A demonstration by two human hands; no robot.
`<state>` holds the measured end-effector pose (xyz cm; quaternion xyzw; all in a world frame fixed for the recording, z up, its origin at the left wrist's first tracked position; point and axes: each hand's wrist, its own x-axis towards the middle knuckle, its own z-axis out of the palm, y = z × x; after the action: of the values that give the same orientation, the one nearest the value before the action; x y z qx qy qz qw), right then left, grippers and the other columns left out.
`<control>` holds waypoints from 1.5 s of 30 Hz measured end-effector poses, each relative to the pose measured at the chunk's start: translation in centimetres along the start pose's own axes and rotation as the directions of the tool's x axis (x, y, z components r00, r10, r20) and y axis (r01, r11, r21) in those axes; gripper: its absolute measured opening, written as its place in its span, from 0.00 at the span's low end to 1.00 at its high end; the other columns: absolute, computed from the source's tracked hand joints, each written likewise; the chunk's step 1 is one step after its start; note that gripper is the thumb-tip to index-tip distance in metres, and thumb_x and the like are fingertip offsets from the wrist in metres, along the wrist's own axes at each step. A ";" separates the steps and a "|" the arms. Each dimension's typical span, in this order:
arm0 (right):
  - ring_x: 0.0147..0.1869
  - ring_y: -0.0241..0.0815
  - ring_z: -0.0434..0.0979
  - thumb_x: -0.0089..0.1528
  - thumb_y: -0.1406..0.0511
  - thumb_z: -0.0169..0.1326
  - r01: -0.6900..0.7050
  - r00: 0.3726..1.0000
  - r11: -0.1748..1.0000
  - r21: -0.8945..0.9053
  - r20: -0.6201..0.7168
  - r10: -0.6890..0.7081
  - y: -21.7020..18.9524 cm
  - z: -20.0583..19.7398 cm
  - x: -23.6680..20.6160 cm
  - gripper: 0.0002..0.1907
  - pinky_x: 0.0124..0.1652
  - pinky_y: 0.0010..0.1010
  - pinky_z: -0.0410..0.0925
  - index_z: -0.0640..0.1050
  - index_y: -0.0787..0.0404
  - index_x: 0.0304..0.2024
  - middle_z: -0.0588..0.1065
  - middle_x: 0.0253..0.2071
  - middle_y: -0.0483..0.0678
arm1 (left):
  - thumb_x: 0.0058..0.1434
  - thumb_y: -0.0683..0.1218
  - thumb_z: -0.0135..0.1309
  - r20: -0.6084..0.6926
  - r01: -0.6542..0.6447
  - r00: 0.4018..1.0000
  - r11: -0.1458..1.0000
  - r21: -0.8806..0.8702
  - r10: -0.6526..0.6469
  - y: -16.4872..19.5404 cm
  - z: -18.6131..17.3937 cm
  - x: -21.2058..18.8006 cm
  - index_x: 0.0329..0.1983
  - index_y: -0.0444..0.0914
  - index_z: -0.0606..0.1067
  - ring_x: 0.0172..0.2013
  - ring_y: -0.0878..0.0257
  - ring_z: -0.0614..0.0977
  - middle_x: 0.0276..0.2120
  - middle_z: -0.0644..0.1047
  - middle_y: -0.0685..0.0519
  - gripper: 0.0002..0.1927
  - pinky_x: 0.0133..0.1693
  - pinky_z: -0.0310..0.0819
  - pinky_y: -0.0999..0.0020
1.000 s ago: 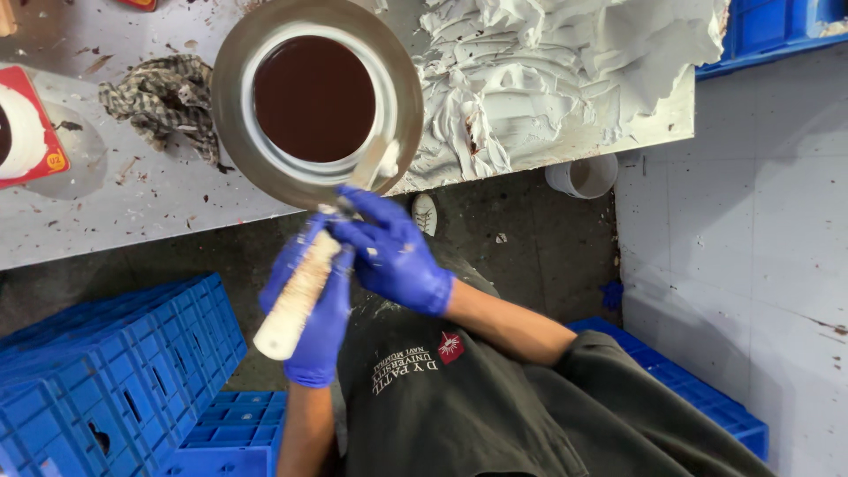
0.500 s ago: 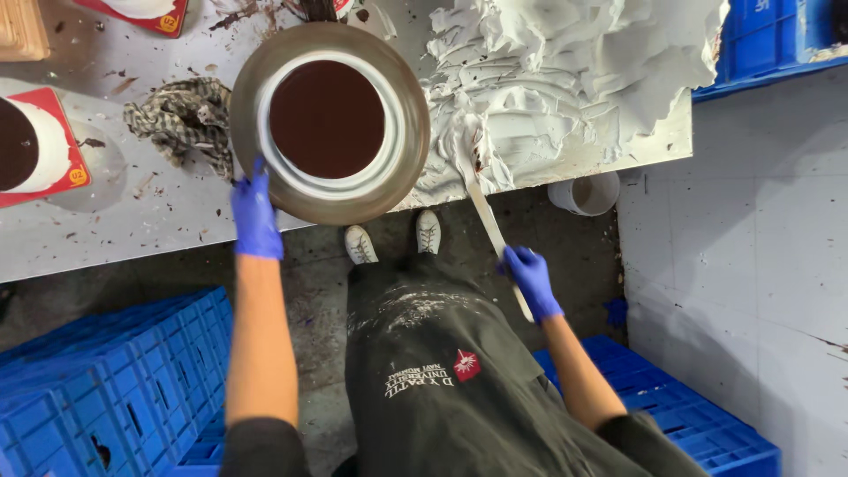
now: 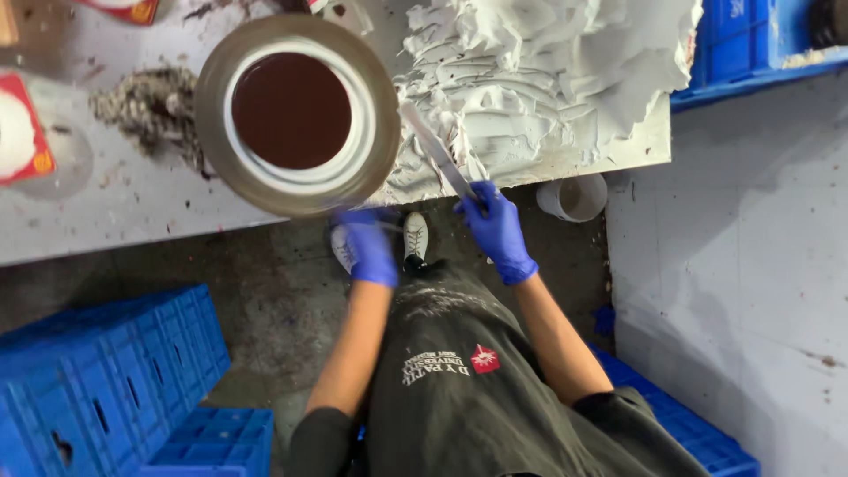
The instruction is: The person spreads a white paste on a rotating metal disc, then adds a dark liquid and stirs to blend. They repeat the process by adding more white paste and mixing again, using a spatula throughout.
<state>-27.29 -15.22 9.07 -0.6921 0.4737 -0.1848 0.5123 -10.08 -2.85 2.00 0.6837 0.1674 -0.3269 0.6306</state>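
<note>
— Both hands have shifted since half a second ago: the left hand has come in from the left rim of the turntable to its near edge, and the right hand has risen to the worktop edge.

— What is each holding?

— Blue-gloved, the right hand is closed round the handle of a long palette knife, whose flat, pale blade slants up and left into the whipped cream. That angle looks suited to scooping. The left hand is blurred; its fingers sit at or just under the turntable's near rim, and I cannot tell whether they grip it.

— And on the turntable?

— A round dark chocolate cake, smooth-topped, sits centred on a white board, with the dull metal disc ringing it.

— Beyond that?

— The cream lies in a big ridged heap directly on the worktop, right of the turntable. Left of it is a scatter of brown crumbs. Below, blue plastic crates and a white cup stand on the floor.
</note>
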 end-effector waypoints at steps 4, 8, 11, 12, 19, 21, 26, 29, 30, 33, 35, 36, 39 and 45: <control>0.30 0.37 0.79 0.65 0.65 0.58 0.135 0.990 0.969 -0.207 0.067 -0.123 -1.3 1.2 1.5 0.13 0.34 0.31 0.71 0.80 0.65 0.50 0.81 0.29 0.53 | 0.61 0.36 0.49 0.957 -0.393 0.290 0.911 0.125 -0.006 -11.5 2.5 -6.6 0.38 0.30 0.81 0.39 0.60 0.86 0.36 0.85 0.46 0.09 0.47 0.78 0.66; 0.28 0.40 0.82 0.63 0.62 0.59 0.119 0.989 0.965 -0.234 0.111 -0.095 -1.8 1.8 2.1 0.16 0.32 0.32 0.71 0.81 0.64 0.51 0.80 0.27 0.54 | 0.68 0.48 0.53 0.686 -0.111 0.689 0.901 0.419 -0.235 -9.0 -0.3 -2.3 0.46 0.36 0.81 0.35 0.63 0.83 0.35 0.84 0.50 0.12 0.40 0.75 0.67; 0.26 0.41 0.81 0.63 0.63 0.60 0.150 0.986 0.943 -0.296 0.110 -0.122 -2.1 2.1 2.1 0.15 0.32 0.32 0.70 0.82 0.64 0.50 0.80 0.26 0.55 | 0.68 0.52 0.53 0.636 -0.341 0.771 0.866 0.365 0.035 -5.6 -4.0 0.1 0.43 0.32 0.82 0.37 0.66 0.84 0.36 0.85 0.51 0.17 0.44 0.76 0.72; 0.26 0.41 0.80 0.63 0.63 0.60 0.144 0.988 0.942 -0.303 0.104 -0.118 -2.1 2.1 2.0 0.15 0.32 0.32 0.70 0.82 0.64 0.50 0.80 0.27 0.55 | 0.68 0.53 0.53 0.593 -0.329 0.799 0.897 0.297 0.097 -4.9 -5.1 0.4 0.45 0.33 0.82 0.38 0.67 0.83 0.37 0.85 0.51 0.18 0.44 0.75 0.73; 0.32 0.38 0.75 0.65 0.69 0.57 0.152 0.979 0.953 -0.263 -0.094 -0.182 1.4 -0.2 1.7 0.17 0.36 0.30 0.71 0.80 0.63 0.57 0.79 0.30 0.51 | 0.70 0.56 0.48 0.284 0.173 0.942 0.984 0.039 -0.177 -2.4 -11.8 3.7 0.47 0.38 0.79 0.35 0.68 0.85 0.37 0.84 0.54 0.18 0.36 0.72 0.73; 0.36 0.41 0.75 0.65 0.73 0.49 0.264 0.921 0.903 -0.338 -0.190 -0.341 3.9 -0.6 2.1 0.24 0.38 0.32 0.69 0.76 0.61 0.64 0.77 0.40 0.53 | 0.70 0.57 0.47 0.197 0.207 0.961 0.977 -0.056 -0.193 -0.8 -13.5 5.5 0.47 0.39 0.78 0.33 0.67 0.86 0.35 0.84 0.54 0.19 0.34 0.72 0.73; 0.46 0.57 0.71 0.66 0.73 0.49 0.146 0.874 0.656 -0.741 -0.214 -0.436 9.1 0.1 0.3 0.30 0.47 0.45 0.68 0.69 0.59 0.72 0.68 0.46 0.61 | 0.72 0.56 0.52 -0.006 -0.287 0.958 0.955 -0.073 0.287 5.4 -17.9 12.0 0.48 0.35 0.78 0.31 0.64 0.82 0.33 0.83 0.51 0.18 0.33 0.71 0.71; 0.37 0.61 0.66 0.80 0.61 0.47 -0.359 0.880 0.906 -0.225 -0.405 0.248 10.6 0.9 -3.9 0.15 0.44 0.48 0.66 0.72 0.70 0.53 0.70 0.35 0.64 | 0.69 0.54 0.55 -0.064 -0.524 0.808 0.764 0.377 0.586 12.3 -19.7 17.6 0.46 0.31 0.78 0.39 0.52 0.83 0.36 0.81 0.41 0.20 0.45 0.78 0.59; 0.40 0.60 0.69 0.66 0.73 0.43 0.009 0.951 0.741 -0.671 -0.223 -0.214 10.4 0.9 -6.5 0.29 0.40 0.49 0.64 0.69 0.59 0.70 0.67 0.39 0.62 | 0.70 0.55 0.58 -0.007 -0.597 0.685 0.567 0.568 0.728 15.4 -20.1 20.0 0.54 0.31 0.76 0.51 0.48 0.79 0.47 0.79 0.38 0.22 0.54 0.73 0.54; 0.39 0.60 0.69 0.68 0.71 0.45 -0.206 0.942 0.721 -0.662 -0.334 -0.037 9.3 2.8 -11.5 0.23 0.39 0.50 0.65 0.72 0.59 0.66 0.68 0.37 0.61 | 0.64 0.57 0.63 0.079 -0.454 0.569 0.233 0.860 0.819 24.8 -20.0 27.0 0.72 0.30 0.61 0.67 0.37 0.64 0.67 0.65 0.30 0.42 0.63 0.57 0.44; 0.39 0.59 0.70 0.68 0.71 0.46 -0.622 0.763 0.715 -0.320 -0.456 0.459 8.6 4.7 -13.0 0.22 0.39 0.48 0.66 0.72 0.60 0.65 0.69 0.37 0.61 | 0.59 0.57 0.65 0.083 -0.387 0.620 0.212 0.897 0.780 31.0 -19.6 31.8 0.76 0.34 0.54 0.67 0.40 0.65 0.71 0.59 0.30 0.50 0.65 0.59 0.46; 0.38 0.58 0.70 0.68 0.71 0.46 -0.690 0.701 0.679 -0.252 -0.468 0.538 8.2 5.7 -13.6 0.21 0.38 0.47 0.66 0.72 0.60 0.64 0.69 0.37 0.60 | 0.57 0.57 0.66 0.124 -0.344 0.578 0.103 0.933 0.806 33.4 -19.6 33.9 0.76 0.33 0.53 0.66 0.40 0.65 0.71 0.60 0.30 0.52 0.63 0.59 0.46; 0.38 0.56 0.71 0.69 0.71 0.47 -0.795 0.570 0.594 -0.124 -0.485 0.663 7.2 8.2 -14.3 0.18 0.38 0.45 0.67 0.72 0.62 0.62 0.71 0.37 0.59 | 0.50 0.56 0.69 0.281 -0.234 0.518 -0.183 0.955 0.808 38.3 -18.7 39.5 0.74 0.31 0.54 0.61 0.42 0.69 0.66 0.65 0.32 0.55 0.59 0.61 0.45; 0.36 0.51 0.74 0.70 0.71 0.48 -0.775 0.492 0.625 0.089 -0.536 0.686 7.0 8.8 -9.3 0.14 0.36 0.39 0.69 0.73 0.64 0.58 0.74 0.37 0.57 | 0.73 0.40 0.57 0.512 -0.169 0.477 -0.497 0.851 0.715 40.6 -18.7 40.9 0.57 0.32 0.76 0.40 0.46 0.82 0.39 0.80 0.42 0.12 0.47 0.73 0.47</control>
<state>-28.56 -2.84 1.41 -0.3857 0.8555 -0.0900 0.3335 50.25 1.80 5.47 0.9149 -0.3643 0.1559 -0.0773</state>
